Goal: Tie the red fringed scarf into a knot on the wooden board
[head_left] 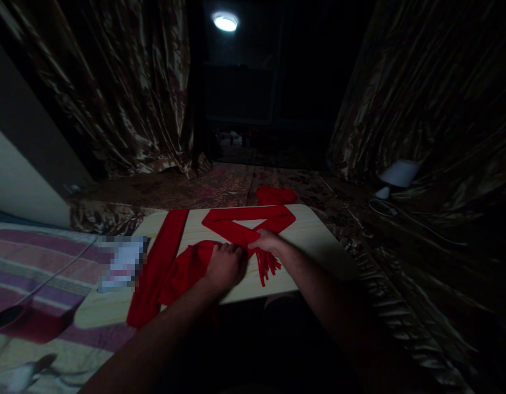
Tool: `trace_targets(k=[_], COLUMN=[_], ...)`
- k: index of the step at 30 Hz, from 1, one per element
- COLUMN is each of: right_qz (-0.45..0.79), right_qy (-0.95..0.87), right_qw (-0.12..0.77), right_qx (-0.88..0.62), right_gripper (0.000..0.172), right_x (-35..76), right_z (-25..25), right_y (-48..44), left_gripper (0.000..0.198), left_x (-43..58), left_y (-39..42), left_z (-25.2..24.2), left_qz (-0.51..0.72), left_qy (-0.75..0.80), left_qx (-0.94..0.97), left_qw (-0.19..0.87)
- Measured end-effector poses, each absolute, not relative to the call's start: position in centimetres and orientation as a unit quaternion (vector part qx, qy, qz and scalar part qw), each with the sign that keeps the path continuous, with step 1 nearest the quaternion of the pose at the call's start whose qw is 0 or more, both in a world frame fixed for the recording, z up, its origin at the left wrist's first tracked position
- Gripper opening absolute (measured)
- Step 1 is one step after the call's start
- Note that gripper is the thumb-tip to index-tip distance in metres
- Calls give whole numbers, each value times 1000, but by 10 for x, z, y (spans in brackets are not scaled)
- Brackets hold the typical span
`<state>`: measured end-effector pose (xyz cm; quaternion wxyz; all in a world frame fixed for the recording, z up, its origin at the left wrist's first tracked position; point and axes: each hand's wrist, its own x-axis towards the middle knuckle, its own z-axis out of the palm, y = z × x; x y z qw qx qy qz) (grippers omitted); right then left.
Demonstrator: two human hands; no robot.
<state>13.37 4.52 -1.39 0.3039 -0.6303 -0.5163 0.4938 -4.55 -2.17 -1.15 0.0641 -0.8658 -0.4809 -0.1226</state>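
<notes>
A red scarf (pixel 236 229) with a fringed end (pixel 268 265) lies over the pale wooden board (pixel 318 246). Toward the right it is folded into a triangular loop, while a long flat red strip (pixel 166 251) runs down the board's left part. My right hand (pixel 267 241) is closed on the scarf just above the fringe. Curled fingers of my left hand (pixel 228 262) press on a bunched part of the red cloth; their tips are partly hidden. Whether all the red cloth is one piece I cannot tell.
A red bundle (pixel 276 195) lies just past the board's far edge. On the left are a blurred-out packet (pixel 123 262), a red container (pixel 35 324) and a striped cover (pixel 39 249). A white lamp (pixel 400 174) with a cable stands at right. Curtains (pixel 154 82) hang behind.
</notes>
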Motion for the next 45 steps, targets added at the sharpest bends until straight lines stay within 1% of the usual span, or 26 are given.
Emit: trace_targets(k=[5,7,9,13,15,18,23,26,29,31,35,41,45], right_qz=[624,650,645,582,566,552,513,510,555,588,615,640,637], right_qy=[-452,-440,-451,-492,-508,-537,-566,-555,-527,-512,-507,-521,-529], right_qw=[351,362,345,292,274,261,232,270,317,326,310,289,247], right_qx=[-531,-503,-512,-579,-589,-582,-603,-599,-560,-535,-518,-484,-504], right_gripper=[25,23,27,40,45,46,40,39,28,23,19,11,14], right_x=[138,138,137,137,140,146,149,147,144,144,147,151,161], right_z=[-2,3,4,3,4,7,-3,-9,-5,2,13,8,6], right_y=[46,42,37,25,20,16,10,6,3,0,-8,-15,-13], left_gripper=[28,26,25,24,22,20,22,23,24,25,26,25,24], left_x=[-47,-46,-45,-43,-44,-44,-43,-44,-44,-45,-45,-45,-45], left_y=[-32,-33,-34,-33,-33,-33,-34,-35,-34,-34,-33,-34,-35], left_z=[-16,-20,-24,-26,-26,-24,-22,-22,-22,-23,-24,-24,-23], left_qz=[-152,-153,-158,-175,-180,-186,-189,-190,-187,-186,-193,-202,-199], left_qy=[-439,-433,-430,-430,-438,-445,-442,-438,-437,-436,-435,-430,-436], left_qx=[-884,-887,-887,-885,-880,-875,-876,-878,-879,-880,-879,-879,-877], left_qw=[55,53,53,44,40,40,41,37,33,36,42,32,30])
